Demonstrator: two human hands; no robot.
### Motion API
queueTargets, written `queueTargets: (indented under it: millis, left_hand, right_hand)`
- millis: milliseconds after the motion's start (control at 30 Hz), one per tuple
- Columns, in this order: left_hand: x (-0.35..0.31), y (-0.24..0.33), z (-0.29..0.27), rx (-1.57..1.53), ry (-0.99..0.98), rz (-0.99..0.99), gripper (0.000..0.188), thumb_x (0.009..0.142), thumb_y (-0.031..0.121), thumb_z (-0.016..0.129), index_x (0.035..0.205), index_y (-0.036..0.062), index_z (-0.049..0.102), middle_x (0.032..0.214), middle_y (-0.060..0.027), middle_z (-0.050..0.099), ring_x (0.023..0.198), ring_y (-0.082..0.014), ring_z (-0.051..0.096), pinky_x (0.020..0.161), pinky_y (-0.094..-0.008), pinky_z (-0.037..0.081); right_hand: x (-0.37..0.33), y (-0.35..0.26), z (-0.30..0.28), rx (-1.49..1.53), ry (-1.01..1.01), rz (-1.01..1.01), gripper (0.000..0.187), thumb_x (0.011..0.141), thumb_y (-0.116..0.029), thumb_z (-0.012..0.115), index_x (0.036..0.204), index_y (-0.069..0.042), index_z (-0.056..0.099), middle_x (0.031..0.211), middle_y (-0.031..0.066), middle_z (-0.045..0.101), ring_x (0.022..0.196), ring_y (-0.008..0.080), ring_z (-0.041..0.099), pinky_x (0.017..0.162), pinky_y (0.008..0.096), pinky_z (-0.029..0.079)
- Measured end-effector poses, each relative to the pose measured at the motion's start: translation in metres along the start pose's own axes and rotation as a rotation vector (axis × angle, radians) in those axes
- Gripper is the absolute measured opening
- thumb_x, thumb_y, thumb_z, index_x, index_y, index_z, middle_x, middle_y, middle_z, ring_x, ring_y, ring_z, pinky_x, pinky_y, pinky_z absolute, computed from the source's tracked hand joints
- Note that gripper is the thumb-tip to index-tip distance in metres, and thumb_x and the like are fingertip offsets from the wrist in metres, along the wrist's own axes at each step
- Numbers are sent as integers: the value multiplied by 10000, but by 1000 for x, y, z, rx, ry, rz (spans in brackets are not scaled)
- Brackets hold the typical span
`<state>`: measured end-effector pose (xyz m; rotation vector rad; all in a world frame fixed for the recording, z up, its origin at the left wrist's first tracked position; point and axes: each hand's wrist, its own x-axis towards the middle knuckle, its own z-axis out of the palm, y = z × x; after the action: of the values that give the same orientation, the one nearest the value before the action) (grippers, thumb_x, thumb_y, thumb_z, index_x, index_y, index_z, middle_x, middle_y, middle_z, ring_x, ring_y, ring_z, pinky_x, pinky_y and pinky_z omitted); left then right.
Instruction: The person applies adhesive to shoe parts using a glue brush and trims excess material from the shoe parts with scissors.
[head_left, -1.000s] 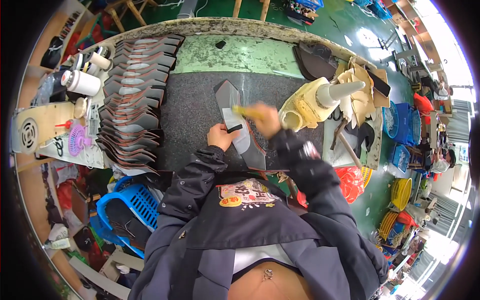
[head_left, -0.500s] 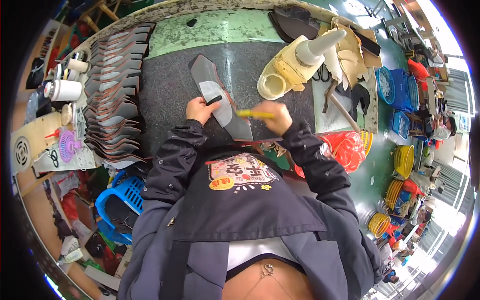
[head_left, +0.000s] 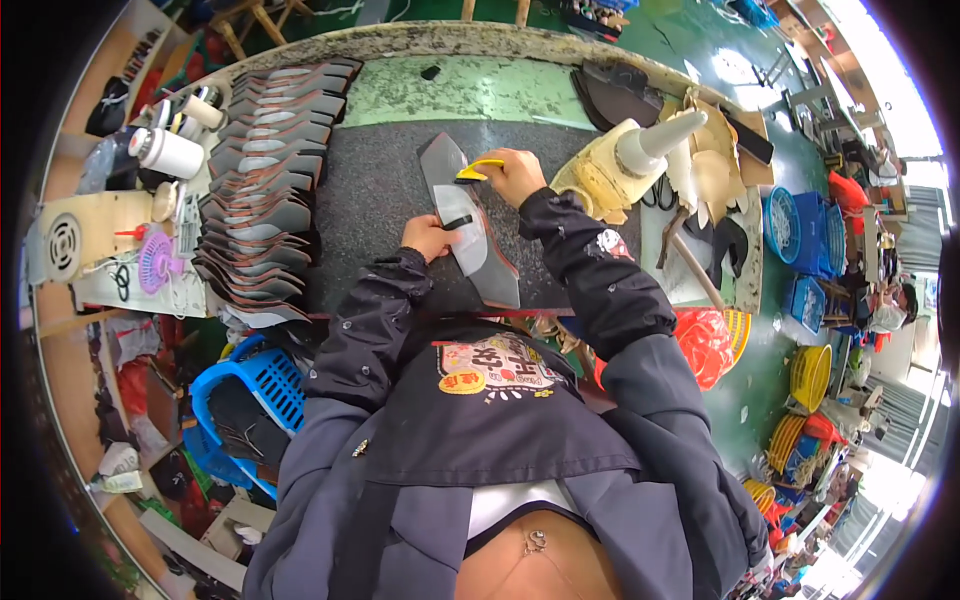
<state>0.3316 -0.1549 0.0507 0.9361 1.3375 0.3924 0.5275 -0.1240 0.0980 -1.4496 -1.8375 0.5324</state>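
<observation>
Centrally on the dark mat (head_left: 370, 190), in the head view, lies a long, pointed grey piece (head_left: 489, 285), set aslant with its upper end toward the left and a reddish line along part of its edge. A paler patch (head_left: 448, 200) covers its middle, and a short black strip (head_left: 457, 223) crosses that.

Over the mat's middle, the left hand (head_left: 428, 237) is at the piece's left edge, its fingers mostly drawn together and meeting the near end of the strip; whether they pinch the strip or only press on it, I cannot tell. The right hand (head_left: 515, 175), also above the mat, is curled closed around a yellow brush (head_left: 484, 164), whose dark end points down at the upper part of the piece; whether it touches is unclear.

Along the mat's left side runs an overlapping row of similar grey pieces (head_left: 268, 145). Farther left of the mat are a white jar (head_left: 172, 153) and a purple fan (head_left: 157, 265). At the mat's right edge stands a stained, cream-coloured bottle (head_left: 598, 175) with a grey spout, and to the mat's right lie tan cut pieces (head_left: 712, 170) and a wooden handle (head_left: 697, 270).
</observation>
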Motion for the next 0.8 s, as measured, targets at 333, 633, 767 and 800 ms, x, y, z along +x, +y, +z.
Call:
queueTargets:
  millis: [333,633,767,800]
  left_hand:
    - [-26,-4,4,-3,50,84,198,715,142,682,834,-6,628,713,-48,610,580,-130,549,522,-267,440]
    - [-199,-5,-10,-604,38,414,302,787,36,584,1078,73,511,943,8,580,779,-97,561,645,-238,469]
    - [-286,-26,-85,-897,459,628,338,790,-22,507,1115,56,461,1055,-72,552,940,-189,566,771,-320,485]
    - [-296,-52,-113,-888,528,681,345,808,0,490,1144,49,431,1107,-95,536,1012,-237,549,843,-379,469]
  right_hand:
    - [-16,-25,23,22,119,-137,116,727,-124,617,821,-78,666,747,120,618,669,295,593,604,354,466]
    - [-79,-54,-163,-58,-68,125,196,763,-164,612,920,-47,603,844,149,623,781,312,595,712,374,458]
    - [-147,-23,-147,-243,113,69,277,729,-169,633,981,-57,602,785,152,617,729,292,597,685,353,458]
    - [-141,-53,-149,-197,37,415,448,716,-135,649,1136,-62,513,914,161,604,781,273,590,711,342,453]
